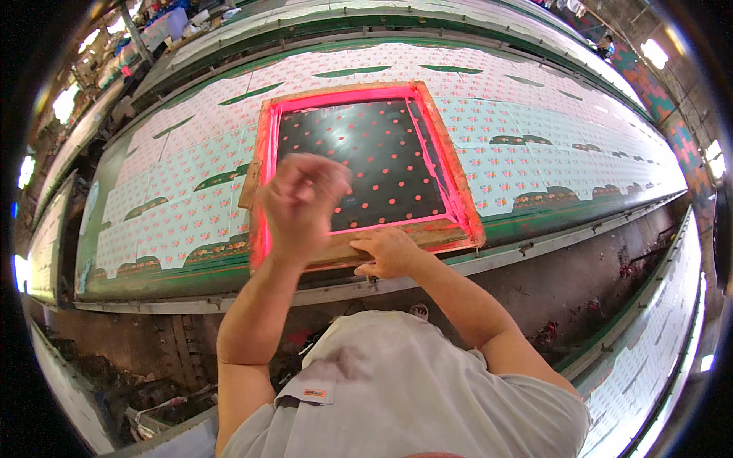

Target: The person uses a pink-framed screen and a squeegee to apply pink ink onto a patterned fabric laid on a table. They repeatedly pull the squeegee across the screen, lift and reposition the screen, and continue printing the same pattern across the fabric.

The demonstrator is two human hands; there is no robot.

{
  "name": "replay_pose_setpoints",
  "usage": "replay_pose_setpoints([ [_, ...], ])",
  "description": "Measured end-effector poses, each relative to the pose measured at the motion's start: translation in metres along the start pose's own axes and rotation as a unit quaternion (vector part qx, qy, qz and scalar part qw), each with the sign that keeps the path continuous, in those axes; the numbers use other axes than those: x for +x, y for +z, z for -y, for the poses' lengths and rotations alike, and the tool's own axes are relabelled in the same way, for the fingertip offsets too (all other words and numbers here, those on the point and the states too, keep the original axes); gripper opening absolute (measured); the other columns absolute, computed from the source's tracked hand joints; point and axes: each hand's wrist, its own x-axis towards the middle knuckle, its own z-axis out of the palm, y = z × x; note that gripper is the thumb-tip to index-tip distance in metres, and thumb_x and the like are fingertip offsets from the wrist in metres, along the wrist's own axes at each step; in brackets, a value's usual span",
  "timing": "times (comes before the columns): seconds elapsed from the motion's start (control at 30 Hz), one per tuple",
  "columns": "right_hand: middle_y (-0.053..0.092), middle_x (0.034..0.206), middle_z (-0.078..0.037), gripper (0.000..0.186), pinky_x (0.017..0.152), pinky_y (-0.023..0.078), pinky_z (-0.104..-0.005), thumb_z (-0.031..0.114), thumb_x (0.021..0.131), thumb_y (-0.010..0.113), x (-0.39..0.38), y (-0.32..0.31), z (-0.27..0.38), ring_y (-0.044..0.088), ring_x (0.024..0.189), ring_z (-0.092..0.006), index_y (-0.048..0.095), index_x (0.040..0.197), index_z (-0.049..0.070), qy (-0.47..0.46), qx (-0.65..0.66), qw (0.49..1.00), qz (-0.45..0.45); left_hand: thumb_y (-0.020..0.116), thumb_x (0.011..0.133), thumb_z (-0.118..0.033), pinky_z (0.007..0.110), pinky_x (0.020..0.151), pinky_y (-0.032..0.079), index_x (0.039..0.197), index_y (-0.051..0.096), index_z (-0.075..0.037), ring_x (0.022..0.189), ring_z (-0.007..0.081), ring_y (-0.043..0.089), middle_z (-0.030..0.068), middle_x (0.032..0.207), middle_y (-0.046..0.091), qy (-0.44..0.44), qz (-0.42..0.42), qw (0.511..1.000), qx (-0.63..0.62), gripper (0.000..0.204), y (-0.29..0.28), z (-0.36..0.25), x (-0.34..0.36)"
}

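Observation:
A wooden screen frame (pixel 469 221) with pink-stained edges and a dark mesh (pixel 366 164) dotted with red spots lies on a long table covered with pale, flower-patterned fabric pieces (pixel 496 168). My left hand (pixel 304 198) is raised over the frame's left side, smeared by motion, so whether it holds anything is unclear. My right hand (pixel 385 252) grips the lower wooden rail, fingers on top and thumb at the near edge.
A metal rail (pixel 534 247) runs along the table's near edge. Parallel tables stand beyond and at right (pixel 641 366), also bearing pale sheets. Clutter and a post (pixel 134 38) are at upper left; a person (pixel 605 46) is far off at upper right.

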Motion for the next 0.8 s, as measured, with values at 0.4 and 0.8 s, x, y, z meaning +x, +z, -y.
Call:
replay_pose_setpoints([
  [0.4,0.082,0.115,-0.015,0.03,0.096,0.06,-0.0439,0.002,0.089,0.086,-0.157,-0.087,-0.083,0.077,0.107,-0.0338,0.081,0.118,0.004,-0.026,0.191,0.946,-0.259,0.077,0.097,-0.023,0.045,0.103,0.054,0.15,0.044,-0.013,0.132,0.0276,0.044,0.0068,0.149,0.041,0.207,0.511,0.818,-0.161,0.063,0.218,-0.16,0.016],
  [0.8,0.079,0.127,-0.014,0.035,0.104,0.058,-0.0456,0.004,0.089,0.084,-0.163,-0.094,-0.148,0.074,0.12,-0.0356,0.08,0.124,0.005,0.037,0.201,0.913,-0.354,0.079,0.095,-0.002,0.037,0.07,0.057,0.103,0.073,-0.005,0.065,0.0142,0.057,0.0029,0.078,0.059,0.168,0.153,0.958,0.175,0.01,0.124,-0.076,0.016],
])
